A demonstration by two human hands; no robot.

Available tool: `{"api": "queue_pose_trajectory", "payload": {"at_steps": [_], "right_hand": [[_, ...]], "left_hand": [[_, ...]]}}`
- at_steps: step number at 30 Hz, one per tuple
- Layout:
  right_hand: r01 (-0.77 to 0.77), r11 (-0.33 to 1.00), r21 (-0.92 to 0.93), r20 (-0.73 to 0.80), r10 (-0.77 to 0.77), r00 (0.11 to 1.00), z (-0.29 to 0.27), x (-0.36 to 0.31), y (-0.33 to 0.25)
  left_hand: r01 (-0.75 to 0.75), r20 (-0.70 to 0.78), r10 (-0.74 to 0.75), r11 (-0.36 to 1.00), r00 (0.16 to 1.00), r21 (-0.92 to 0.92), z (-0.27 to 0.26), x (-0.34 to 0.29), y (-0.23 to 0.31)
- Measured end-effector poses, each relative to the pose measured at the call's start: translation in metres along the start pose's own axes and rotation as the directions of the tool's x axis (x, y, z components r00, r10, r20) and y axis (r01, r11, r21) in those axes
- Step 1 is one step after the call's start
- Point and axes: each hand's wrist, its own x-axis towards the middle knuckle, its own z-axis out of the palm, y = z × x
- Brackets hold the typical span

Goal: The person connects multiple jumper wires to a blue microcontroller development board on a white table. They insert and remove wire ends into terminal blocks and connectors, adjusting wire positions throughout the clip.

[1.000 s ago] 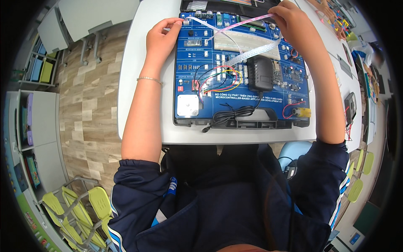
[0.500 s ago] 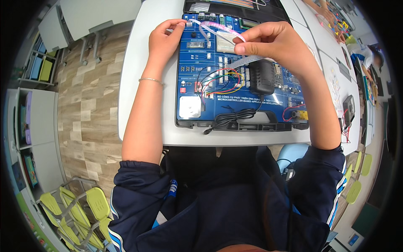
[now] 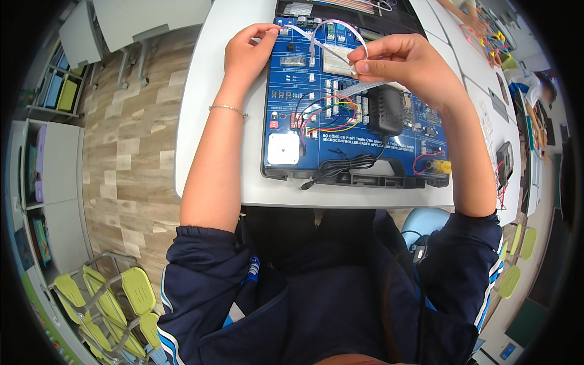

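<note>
A blue microcontroller development board (image 3: 353, 159) lies in its opened black case in front of me. My right hand (image 3: 398, 59) is closed above the board's upper middle, pinching the end of a pale, flat ribbon cable (image 3: 336, 23). The cable loops up and over from the board's upper left. At that corner, my left hand (image 3: 248, 53) has thumb and forefinger together beside a small white connector (image 3: 284, 31); what they grip, if anything, is hidden. Below my right hand sit a white breadboard (image 3: 336, 59) and a black power adapter (image 3: 385, 109).
Coloured jumper wires (image 3: 331, 115) arc over the board's middle. The adapter's bundled black cord (image 3: 347, 164) lies by the case's near edge. A yellow motor (image 3: 438, 165) sits at its right corner. Another person's hand (image 3: 468, 21) is near coloured parts at the far right.
The ribbon cable's loop has risen and rounded, and its end now shows at my right fingertips. The board appears slightly farther right in view. My left hand stays at the board's corner.
</note>
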Motion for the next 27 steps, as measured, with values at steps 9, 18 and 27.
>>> {"api": "queue_pose_trajectory", "payload": {"at_steps": [9, 18, 27], "right_hand": [[0.216, 0.795, -0.567, 0.032, -0.241, 0.970, 0.019, 0.004, 0.012], [0.372, 0.635, -0.676, 0.225, -0.304, 0.926, 0.036, 0.001, 0.018], [0.409, 0.723, -0.556, 0.194, -0.365, 0.910, 0.039, 0.001, 0.027]], "left_hand": [[0.005, -0.008, -0.005, 1.000, 1.000, -0.024, 0.002, 0.001, -0.001], [-0.007, -0.007, 0.007, 1.000, 1.000, -0.027, 0.002, 0.001, -0.003], [-0.020, -0.020, 0.019, 1.000, 1.000, -0.022, 0.002, 0.001, -0.003]]}}
